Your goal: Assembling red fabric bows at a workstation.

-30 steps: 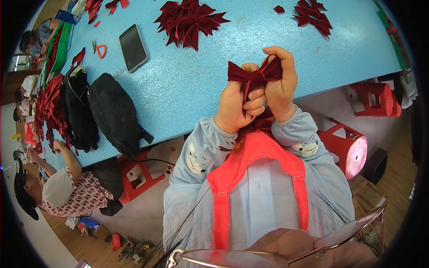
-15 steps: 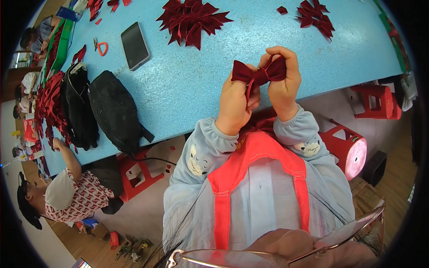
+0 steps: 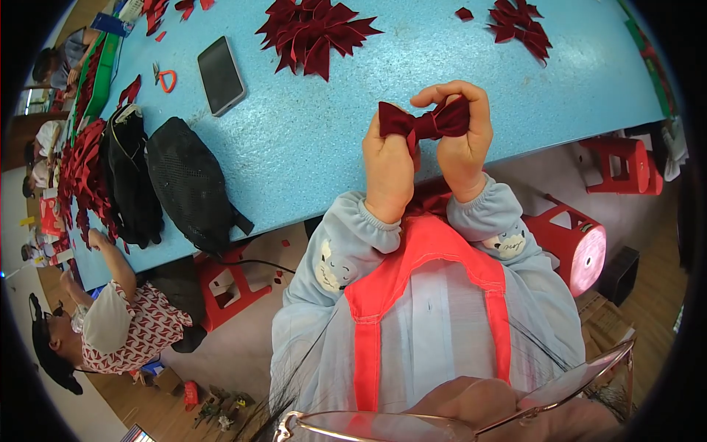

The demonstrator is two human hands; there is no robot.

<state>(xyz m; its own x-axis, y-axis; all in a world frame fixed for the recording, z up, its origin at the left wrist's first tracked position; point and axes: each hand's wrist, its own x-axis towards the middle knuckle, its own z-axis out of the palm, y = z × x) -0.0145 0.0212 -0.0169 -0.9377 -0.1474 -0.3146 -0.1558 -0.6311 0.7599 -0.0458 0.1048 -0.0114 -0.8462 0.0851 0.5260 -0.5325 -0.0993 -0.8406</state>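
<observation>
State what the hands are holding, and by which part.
A dark-red, velvety fabric bow: the left hand holds its left loop, fingers mostly hidden; the right hand holds its right loop.

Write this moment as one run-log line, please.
left hand: holds dark-red velvety bow; right hand: holds same bow; on speckled light-blue table: black rectangular phone

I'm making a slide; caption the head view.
Left hand and right hand hold a dark red bow at a blue table.

The bow [image 3: 425, 126] looks velvety, the tabletop [image 3: 294, 140] glossy.
</observation>
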